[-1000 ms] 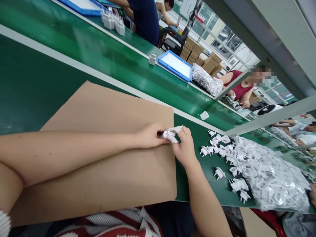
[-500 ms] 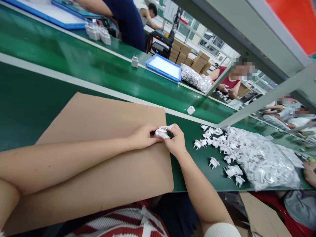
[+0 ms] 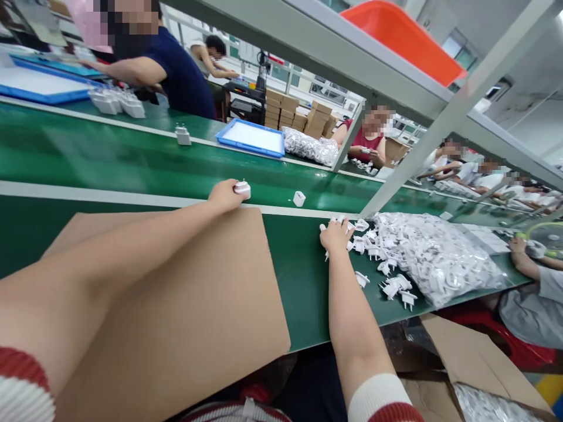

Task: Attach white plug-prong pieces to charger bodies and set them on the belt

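Just past the far edge of the cardboard sheet (image 3: pixel 211 305), here's my left grip (image 3: pixel 223 196), fingers curled round one end of a white plug unit (image 3: pixel 243 189), the rest of it poking out on the right. That unit sits near the white strip (image 3: pixel 185 201); I can't tell from up here whether it rests on anything.

Out to the right, over the green desk (image 3: pixel 303 287), my right grip (image 3: pixel 336 237) is palm down, fingers spread, at the left end of the loose plug pieces (image 3: pixel 359 243). I see nothing caught in it, but the underside is hidden, so contact is anyone's guess.

Doing this well, I'd say, means singling out one piece: come straight down, take it by its broad body, and leave the prongs free. No raking! The pieces crowd and overlap, and a careless sweep could shove them toward the clear bag (image 3: pixel 435 252).

On the left, I want the hold steady and light, enough to stop the smooth casing turning. And mind the lone white cap (image 3: pixel 299 198), well within reach of a stray knock on the green band (image 3: pixel 132 155) beyond the strip.
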A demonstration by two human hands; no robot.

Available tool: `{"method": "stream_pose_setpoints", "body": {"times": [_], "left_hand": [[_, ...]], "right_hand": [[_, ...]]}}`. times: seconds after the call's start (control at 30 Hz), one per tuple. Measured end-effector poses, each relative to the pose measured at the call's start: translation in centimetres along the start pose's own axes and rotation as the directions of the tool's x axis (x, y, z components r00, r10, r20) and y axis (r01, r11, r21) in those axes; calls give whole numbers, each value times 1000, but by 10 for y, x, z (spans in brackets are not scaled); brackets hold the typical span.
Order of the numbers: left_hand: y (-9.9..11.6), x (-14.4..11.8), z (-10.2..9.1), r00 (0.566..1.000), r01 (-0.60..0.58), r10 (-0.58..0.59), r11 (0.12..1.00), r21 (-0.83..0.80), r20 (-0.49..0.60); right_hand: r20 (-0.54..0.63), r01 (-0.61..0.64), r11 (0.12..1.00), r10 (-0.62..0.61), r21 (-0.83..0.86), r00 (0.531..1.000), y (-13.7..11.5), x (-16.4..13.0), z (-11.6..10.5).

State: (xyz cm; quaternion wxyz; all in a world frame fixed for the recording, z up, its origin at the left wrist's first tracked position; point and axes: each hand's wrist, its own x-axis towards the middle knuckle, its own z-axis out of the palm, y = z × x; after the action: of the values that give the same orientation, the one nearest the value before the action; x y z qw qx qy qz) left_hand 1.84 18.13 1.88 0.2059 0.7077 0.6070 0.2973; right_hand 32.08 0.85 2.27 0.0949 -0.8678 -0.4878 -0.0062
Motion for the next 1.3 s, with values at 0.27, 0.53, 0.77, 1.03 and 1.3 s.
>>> {"method": "stream_pose_setpoints", "body": {"times": [0.27, 0.53, 0.77, 1.03, 1.3], "left_hand": [[-7, 45, 18, 990, 141, -142, 988, 56, 18], [29, 21, 39, 907, -350, 371, 927, 135, -200], [65, 36, 80, 866, -436, 397, 897, 71, 304], [67, 16, 82, 894, -406, 394, 914, 12, 211], [70, -4, 66, 929, -294, 313, 948, -117, 196]], "right_hand": [[-70, 26, 1000, -25, 15, 997, 2, -1, -7], [-179, 171, 874, -98, 455, 979, -12, 3, -9], [196, -199, -61, -56, 978, 979, -36, 2, -7], [209, -253, -171, -238, 952, 948, -38, -9, -13], [110, -108, 128, -10, 986, 994, -34, -15, -7]]}}
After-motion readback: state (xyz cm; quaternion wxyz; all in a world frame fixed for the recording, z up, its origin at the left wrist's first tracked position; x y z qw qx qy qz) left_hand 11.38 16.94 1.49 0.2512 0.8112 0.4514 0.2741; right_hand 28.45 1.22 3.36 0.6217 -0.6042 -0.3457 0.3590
